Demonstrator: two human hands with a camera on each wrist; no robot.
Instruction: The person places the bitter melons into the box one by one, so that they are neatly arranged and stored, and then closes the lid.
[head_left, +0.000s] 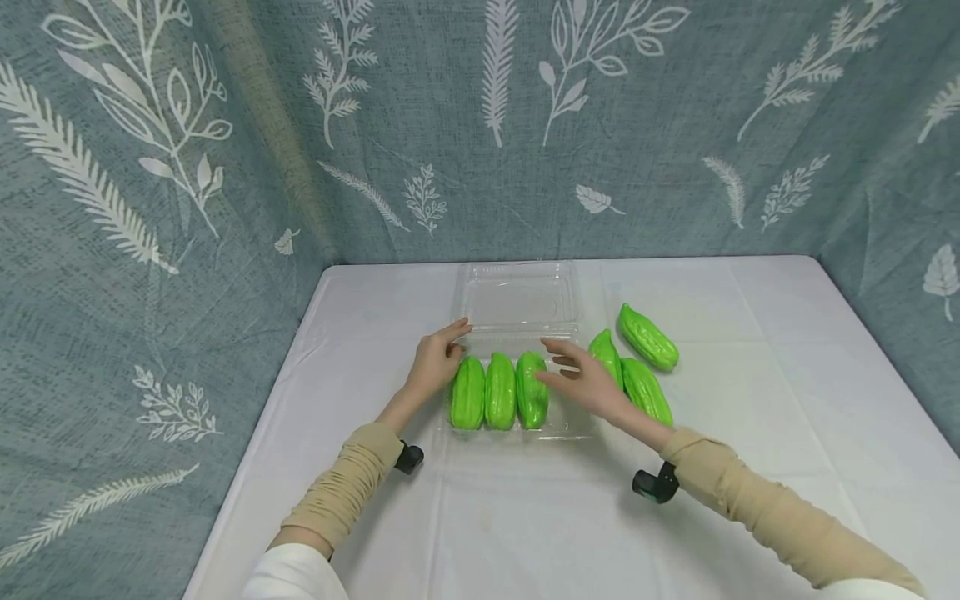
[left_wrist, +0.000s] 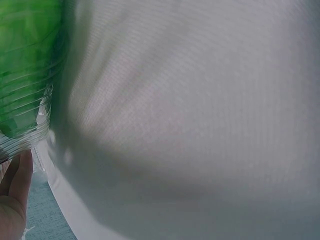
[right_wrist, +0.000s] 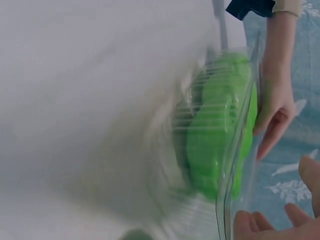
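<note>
Three bright green, ribbed bitter melons (head_left: 500, 392) lie side by side in a clear plastic clamshell box (head_left: 566, 423), towards its left side. At the box's left edge is my left hand (head_left: 435, 362), its fingers fairly straight and touching the rim beside the leftmost melon. My right hand (head_left: 585, 383) hovers over the right part of the box, thumb and fingers spread apart, with nothing between them. The rightmost boxed melon (head_left: 532, 392) is nearest its fingertips. In the right wrist view, the melons (right_wrist: 215, 135) show through the box wall.
The box's hinged lid (head_left: 517, 298) lies folded back behind it. To the right on the white-covered table (head_left: 525, 525) are three loose melons: one at the back (head_left: 648, 337), one nearer (head_left: 647, 390) and one partly behind my right hand (head_left: 606, 357). A patterned curtain (head_left: 465, 192) hangs behind.
</note>
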